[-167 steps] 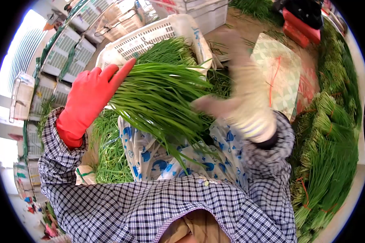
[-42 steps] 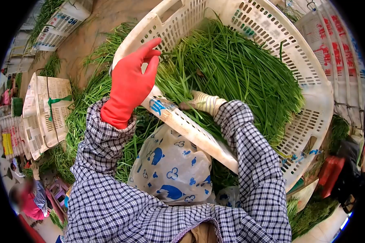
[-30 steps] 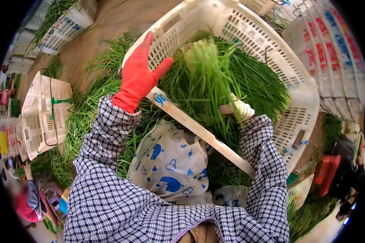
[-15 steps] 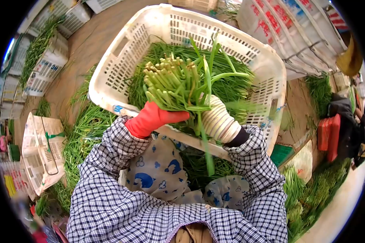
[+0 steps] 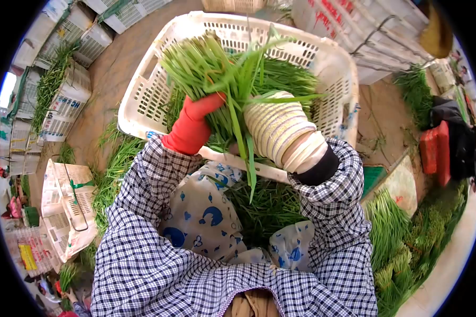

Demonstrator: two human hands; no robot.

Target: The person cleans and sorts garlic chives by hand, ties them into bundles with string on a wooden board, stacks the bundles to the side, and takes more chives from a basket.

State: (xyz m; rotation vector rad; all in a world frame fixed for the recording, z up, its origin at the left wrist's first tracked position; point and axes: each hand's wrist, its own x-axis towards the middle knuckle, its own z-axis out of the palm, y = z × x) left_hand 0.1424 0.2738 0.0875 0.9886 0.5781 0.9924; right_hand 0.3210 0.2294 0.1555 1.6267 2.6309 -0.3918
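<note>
My left hand point(image 5: 193, 121), in a red rubber glove, is wrapped round a thick bunch of green stalks point(image 5: 195, 66), whose cut ends point up and away from me. Long leaves hang down between my hands. My right hand point(image 5: 277, 124), in a striped cream glove, is against the right side of the bunch; its fingers are hidden behind the leaves. Both hands are over the near part of a white slotted basket point(image 5: 338, 68), where more greens point(image 5: 288, 76) lie. Below it, a clear plastic cover with blue prints point(image 5: 201, 211) lies over my lap.
Loose greens point(image 5: 119, 169) and a white crate point(image 5: 69, 203) are at the left. Stacked white crates point(image 5: 365, 31) stand behind on the right. Green bundles point(image 5: 396, 253) lie at the lower right, near a red object point(image 5: 435, 153). More crates point(image 5: 69, 103) line the far left.
The bunch has been lifted out of the basket into my left hand and tilted to the left. My right hand has moved up beside it. The basket sits farther left in view than a second ago.
</note>
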